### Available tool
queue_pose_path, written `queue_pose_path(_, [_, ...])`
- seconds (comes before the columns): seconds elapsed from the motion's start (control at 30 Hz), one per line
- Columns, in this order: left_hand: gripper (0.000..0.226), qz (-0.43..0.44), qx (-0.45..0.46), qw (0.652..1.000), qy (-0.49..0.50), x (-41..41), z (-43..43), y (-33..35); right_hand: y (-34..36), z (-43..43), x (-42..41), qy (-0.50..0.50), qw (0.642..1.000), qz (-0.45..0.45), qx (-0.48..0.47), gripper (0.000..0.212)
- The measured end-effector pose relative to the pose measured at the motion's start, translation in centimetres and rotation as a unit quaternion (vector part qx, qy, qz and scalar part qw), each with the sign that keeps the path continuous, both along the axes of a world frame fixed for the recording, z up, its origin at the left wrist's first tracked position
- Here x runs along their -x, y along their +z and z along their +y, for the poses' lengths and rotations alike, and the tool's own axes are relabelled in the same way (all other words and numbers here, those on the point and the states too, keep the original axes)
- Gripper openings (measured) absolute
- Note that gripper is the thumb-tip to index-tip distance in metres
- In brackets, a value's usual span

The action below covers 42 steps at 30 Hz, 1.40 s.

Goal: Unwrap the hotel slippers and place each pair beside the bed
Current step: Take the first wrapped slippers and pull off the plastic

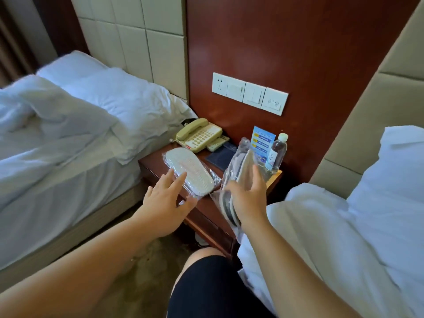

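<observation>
Head view: one wrapped slipper pair [190,173] lies flat, sole up, near the nightstand's [149,162] front left corner; the left hand [165,203] hovers at its near end, fingers straight and spread apart; the right hand [247,200] grips a second wrapped pair [238,166], held on edge over the front right corner; a telephone [199,134] and a water bottle [277,152] stand along the back edge.

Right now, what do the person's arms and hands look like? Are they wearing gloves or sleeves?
No gloves, no sleeves. The left arm and right arm are bare up to the picture's edge. The left hand and right hand show no rings, watch or bracelet.
</observation>
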<state>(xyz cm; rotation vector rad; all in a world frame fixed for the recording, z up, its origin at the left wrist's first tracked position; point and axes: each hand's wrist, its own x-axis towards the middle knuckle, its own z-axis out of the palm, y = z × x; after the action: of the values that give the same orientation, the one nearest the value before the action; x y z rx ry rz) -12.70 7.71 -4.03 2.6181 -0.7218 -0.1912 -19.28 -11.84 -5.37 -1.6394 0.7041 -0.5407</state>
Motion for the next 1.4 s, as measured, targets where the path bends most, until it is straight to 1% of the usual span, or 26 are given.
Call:
queue_pose_path(0.1, [0.078, 0.118, 0.13, 0.982, 0.065, 0.6, 0.1, 1.3, 2.5, 0.7, 1.0, 0.017, 0.98, -0.06, -0.191, 0.093])
queue_pose_path(0.13, [0.077, 0.138, 0.16, 0.975, 0.074, 0.8, 0.1, 1.7, 3.0, 0.7, 1.1, 0.043, 0.962, -0.091, -0.252, 0.084])
queue_pose_path(0.2, [0.075, 0.18, 0.214, 0.956, 0.089, 1.6, -0.1, 2.4, 4.2, 1.2, 1.7, 0.13, 0.91, -0.17, -0.354, 0.051])
queue_pose_path(0.23, [0.075, 0.206, 0.236, 0.945, 0.095, 1.9, -0.1, 2.6, 4.7, 1.5, 2.1, 0.177, 0.884, -0.196, -0.387, 0.035])
queue_pose_path(0.27, [0.077, 0.236, 0.256, 0.932, 0.102, 2.2, -0.2, 2.8, 5.0, 1.8, 2.5, 0.219, 0.862, -0.218, -0.403, 0.027])
queue_pose_path(0.3, [0.081, 0.275, 0.275, 0.914, 0.113, 2.5, -0.2, 3.1, 5.3, 2.1, 2.9, 0.25, 0.84, -0.234, -0.421, 0.03])
queue_pose_path(0.33, [0.086, 0.326, 0.299, 0.888, 0.122, 2.9, -0.1, 3.4, 5.6, 2.3, 3.2, 0.267, 0.824, -0.236, -0.44, 0.044])
queue_pose_path(0.37, [0.091, 0.386, 0.329, 0.852, 0.13, 3.1, -0.1, 3.7, 5.8, 2.6, 3.5, 0.271, 0.818, -0.236, -0.449, 0.058])
queue_pose_path(0.4, [0.096, 0.446, 0.366, 0.805, 0.134, 3.2, 0.0, 4.0, 6.1, 2.9, 3.8, 0.264, 0.823, -0.233, -0.446, 0.065])
queue_pose_path(0.43, [0.1, 0.497, 0.402, 0.757, 0.132, 3.3, 0.1, 4.3, 6.3, 3.2, 4.0, 0.248, 0.831, -0.223, -0.446, 0.063])
queue_pose_path(0.47, [0.1, 0.536, 0.428, 0.717, 0.124, 3.3, 0.2, 4.7, 6.3, 3.4, 4.1, 0.241, 0.833, -0.209, -0.452, 0.049])
queue_pose_path(0.5, [0.095, 0.565, 0.445, 0.686, 0.11, 3.3, 0.4, 5.1, 6.1, 3.6, 4.1, 0.233, 0.831, -0.192, -0.468, 0.036])
queue_pose_path(0.57, [0.085, 0.605, 0.466, 0.641, 0.076, 3.7, 0.7, 5.5, 6.4, 4.1, 4.0, 0.215, 0.858, -0.151, -0.442, 0.031])
queue_pose_path(0.67, [0.082, 0.634, 0.492, 0.594, 0.058, 4.4, 1.0, 5.6, 7.8, 4.5, 3.4, 0.308, 0.886, -0.122, -0.324, 0.03])
queue_pose_path(0.7, [0.08, 0.628, 0.506, 0.588, 0.063, 4.5, 1.2, 5.6, 8.2, 4.5, 3.3, 0.314, 0.9, -0.113, -0.281, 0.033])
queue_pose_path(0.73, [0.076, 0.616, 0.522, 0.585, 0.077, 4.6, 1.3, 5.5, 8.4, 4.3, 3.1, 0.281, 0.925, -0.102, -0.235, 0.032])
queue_pose_path(0.77, [0.072, 0.6, 0.538, 0.584, 0.096, 4.6, 1.4, 5.6, 8.7, 4.1, 3.1, 0.23, 0.95, -0.09, -0.193, 0.026])
queue_pose_path(0.8, [0.067, 0.585, 0.551, 0.584, 0.116, 4.4, 1.4, 5.6, 8.8, 3.8, 3.0, 0.2, 0.962, -0.079, -0.166, 0.019])
queue_pose_path(0.83, [0.063, 0.572, 0.562, 0.583, 0.13, 4.3, 1.5, 5.7, 9.1, 3.7, 3.1, 0.195, 0.967, -0.068, -0.147, 0.023])
queue_pose_path(0.93, [0.055, 0.539, 0.585, 0.587, 0.147, 4.0, 1.7, 6.1, 10.4, 3.6, 3.4, 0.247, 0.964, -0.042, -0.092, 0.059])
queue_pose_path(0.97, [0.053, 0.527, 0.59, 0.592, 0.152, 3.9, 1.8, 6.1, 10.9, 3.8, 3.6, 0.261, 0.963, -0.041, -0.06, 0.062])
queue_pose_path(1.0, [0.052, 0.516, 0.594, 0.597, 0.153, 3.9, 1.8, 6.2, 11.2, 3.9, 3.8, 0.267, 0.963, -0.041, -0.013, 0.059])
queue_pose_path(1.13, [0.055, 0.489, 0.613, 0.598, 0.165, 4.0, 1.9, 6.5, 11.5, 4.4, 3.7, 0.229, 0.952, -0.033, 0.198, 0.014])
queue_pose_path(1.23, [0.056, 0.483, 0.62, 0.593, 0.178, 4.0, 2.2, 6.6, 12.0, 4.4, 4.0, 0.253, 0.939, -0.054, 0.225, 0.006])
queue_pose_path(1.3, [0.052, 0.494, 0.624, 0.578, 0.179, 4.1, 2.7, 6.8, 12.5, 4.1, 4.5, 0.305, 0.928, -0.058, 0.207, 0.006])
queue_pose_path(1.4, [0.049, 0.498, 0.635, 0.571, 0.153, 4.0, 3.8, 7.3, 13.2, 3.0, 5.4, 0.391, 0.906, -0.075, 0.143, 0.003])
